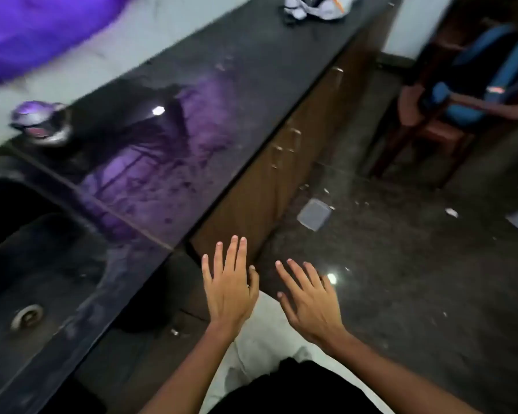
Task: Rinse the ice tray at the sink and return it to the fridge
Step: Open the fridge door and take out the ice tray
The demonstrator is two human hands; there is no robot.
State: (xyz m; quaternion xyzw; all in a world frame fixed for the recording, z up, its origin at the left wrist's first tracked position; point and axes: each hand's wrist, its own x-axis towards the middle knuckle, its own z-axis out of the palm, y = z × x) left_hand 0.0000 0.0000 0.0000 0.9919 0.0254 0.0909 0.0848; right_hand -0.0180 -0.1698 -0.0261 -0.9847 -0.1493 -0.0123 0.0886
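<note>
Left hand (229,283) flat, fingers straight and spread, holding nothing, hovering off counter edge. Right hand (308,300) beside it, likewise splayed, nothing in it, over dark floor. Sink (39,264) far left, basin dark, drain visible, partly cut off by frame edge. Black counter (251,94) blurred, purple reflections. Ice tray not seen; grey square object (313,218) on floor too blurred to identify. Fridge out of frame.

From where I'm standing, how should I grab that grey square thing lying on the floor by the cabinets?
The grey square object lies flat on the floor, apart from the cabinets. Probably come from above with the right hand, the nearer one, and pinch two opposite edges; a flat top gives nothing else to hold. Both hands are open and empty.
</note>
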